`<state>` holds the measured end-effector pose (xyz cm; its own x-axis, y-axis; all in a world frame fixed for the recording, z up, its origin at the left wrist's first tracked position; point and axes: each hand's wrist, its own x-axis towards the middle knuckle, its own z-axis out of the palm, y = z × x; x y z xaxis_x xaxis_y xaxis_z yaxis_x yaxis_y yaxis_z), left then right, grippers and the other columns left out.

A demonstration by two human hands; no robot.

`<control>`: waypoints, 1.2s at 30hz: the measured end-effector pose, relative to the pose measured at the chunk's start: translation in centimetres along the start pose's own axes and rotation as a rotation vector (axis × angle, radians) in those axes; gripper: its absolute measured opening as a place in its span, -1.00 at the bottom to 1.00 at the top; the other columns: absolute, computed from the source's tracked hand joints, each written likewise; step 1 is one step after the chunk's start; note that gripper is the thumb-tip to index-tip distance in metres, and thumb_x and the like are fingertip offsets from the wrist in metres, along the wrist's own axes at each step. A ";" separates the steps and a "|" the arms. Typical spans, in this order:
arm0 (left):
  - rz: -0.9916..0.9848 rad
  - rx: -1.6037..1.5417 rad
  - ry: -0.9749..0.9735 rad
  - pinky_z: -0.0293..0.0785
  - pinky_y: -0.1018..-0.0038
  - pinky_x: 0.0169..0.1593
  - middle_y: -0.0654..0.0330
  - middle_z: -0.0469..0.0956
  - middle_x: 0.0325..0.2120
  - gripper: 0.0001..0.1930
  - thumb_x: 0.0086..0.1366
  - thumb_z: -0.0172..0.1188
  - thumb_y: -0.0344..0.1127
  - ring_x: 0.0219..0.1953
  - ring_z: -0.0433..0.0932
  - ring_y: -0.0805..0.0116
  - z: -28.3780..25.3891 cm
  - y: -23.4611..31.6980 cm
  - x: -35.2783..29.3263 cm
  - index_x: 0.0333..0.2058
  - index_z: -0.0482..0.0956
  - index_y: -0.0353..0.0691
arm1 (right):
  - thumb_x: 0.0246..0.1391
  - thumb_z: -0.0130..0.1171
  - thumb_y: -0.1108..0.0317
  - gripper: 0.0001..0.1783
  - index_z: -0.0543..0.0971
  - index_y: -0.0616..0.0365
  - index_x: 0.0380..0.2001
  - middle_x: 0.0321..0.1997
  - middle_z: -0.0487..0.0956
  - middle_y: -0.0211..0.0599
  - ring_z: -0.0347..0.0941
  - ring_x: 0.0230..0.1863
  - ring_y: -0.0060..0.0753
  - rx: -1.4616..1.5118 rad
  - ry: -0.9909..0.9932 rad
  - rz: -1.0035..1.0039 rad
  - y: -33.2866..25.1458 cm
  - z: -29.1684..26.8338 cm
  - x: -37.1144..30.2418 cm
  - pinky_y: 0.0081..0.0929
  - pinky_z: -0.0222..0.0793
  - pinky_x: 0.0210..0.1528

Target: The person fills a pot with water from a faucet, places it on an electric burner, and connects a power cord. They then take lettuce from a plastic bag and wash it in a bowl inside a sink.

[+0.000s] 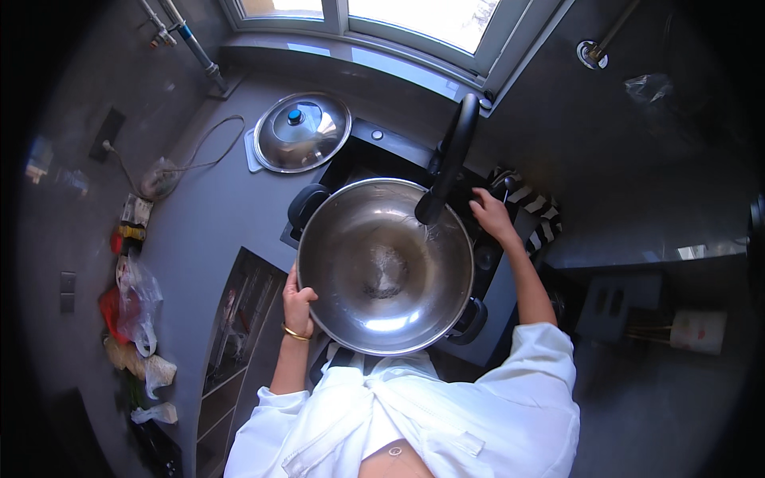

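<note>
A large stainless steel wok (pixel 351 215) with two black side handles rests over the black sink (pixel 343 163). My left hand (pixel 298 307) is closed on the wok's left rim, thumb over the edge. A little clear water (pixel 386 271) seems to lie in the bottom, with bright reflections around it. The black faucet (pixel 458 147) arches over the wok's far right edge, its spout above the inside; a thin stream seems to fall from it. My right hand (pixel 492 213) reaches beside the faucet, fingers slightly apart, holding nothing visible. Whether its fingertips touch anything dark there cannot be made out.
A domed steel lid (pixel 303 135) with a blue-topped knob lies on the grey counter (pixel 199 215) at the far left. Plastic bags (pixel 137 295) line the left wall. A striped black-and-white cloth (pixel 542 207) sits right of the sink. Below the counter is an open drawer (pixel 239 319).
</note>
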<state>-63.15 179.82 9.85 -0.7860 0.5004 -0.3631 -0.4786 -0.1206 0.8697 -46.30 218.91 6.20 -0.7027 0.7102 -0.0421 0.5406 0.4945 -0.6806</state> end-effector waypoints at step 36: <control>-0.228 0.037 -0.285 0.28 0.51 -0.09 0.14 0.29 -0.16 -0.24 -0.19 -0.02 -0.37 -0.16 0.29 0.32 -2.7 -1.4 -0.2 0.13 0.07 -0.16 | 0.09 -0.09 0.25 -0.72 0.50 0.17 -0.24 -0.42 0.51 -0.01 0.47 -0.35 -0.06 0.083 0.163 0.098 -4.4 4.0 -5.8 -0.36 0.34 -0.32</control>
<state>-63.37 177.51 7.80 -0.5178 0.7300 -0.4460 -0.6102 0.0502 0.7906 -46.43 210.59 6.45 -0.5607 0.8280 0.0033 0.5582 0.3810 -0.7370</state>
